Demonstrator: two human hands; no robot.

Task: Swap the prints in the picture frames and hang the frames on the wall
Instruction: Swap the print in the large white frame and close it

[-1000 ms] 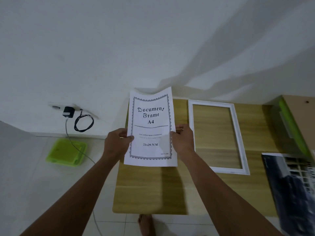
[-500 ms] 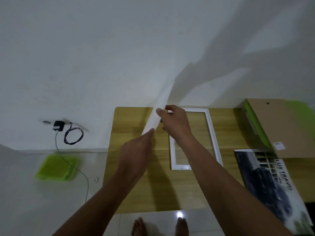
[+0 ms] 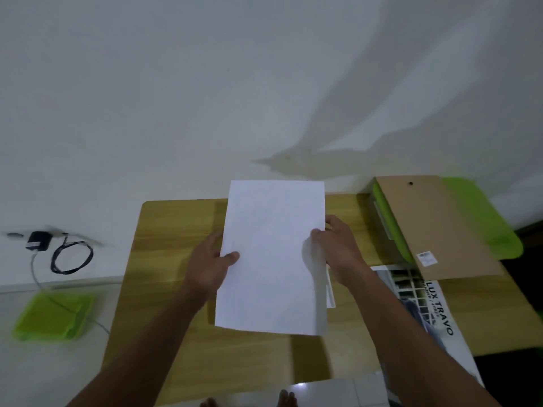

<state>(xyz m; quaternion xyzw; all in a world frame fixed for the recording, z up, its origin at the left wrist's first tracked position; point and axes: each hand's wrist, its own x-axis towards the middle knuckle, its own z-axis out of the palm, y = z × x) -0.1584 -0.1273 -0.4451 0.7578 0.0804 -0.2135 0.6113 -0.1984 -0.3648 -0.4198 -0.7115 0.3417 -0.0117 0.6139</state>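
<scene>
Matt white paper sheet [image 3: 271, 257] over a wood-grain table [image 3: 164, 230]; right of the table's middle, matt brown cardboard [image 3: 435, 224] and a glossy print [image 3: 440, 312].

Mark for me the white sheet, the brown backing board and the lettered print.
white sheet [image 3: 270, 274]: head view, middle of its blank face.
brown backing board [image 3: 435, 224]: head view, centre of its surface.
lettered print [image 3: 439, 309]: head view, its lettered margin.
</scene>
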